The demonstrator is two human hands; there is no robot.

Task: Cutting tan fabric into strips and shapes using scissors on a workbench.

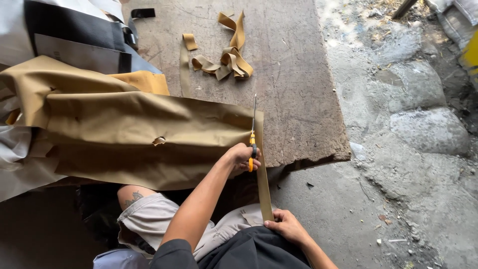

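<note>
Your left hand point(242, 157) grips orange-handled scissors point(253, 137), blades pointing away from you along the right edge of the tan sheet point(139, 134) spread over the worn wooden board point(294, 74). Your right hand point(286, 225) pinches the narrow cut strip point(263, 174) near your lap, closed on it. Curled tan offcuts point(226, 60) lie farther up the board.

Concealed and cropped items

My left hand point(242, 158) hides the scissors' point(252, 134) handles; the tan sheet point(124, 134) covers the board's point(298, 74) left edge, which the frame crops at top.
</note>
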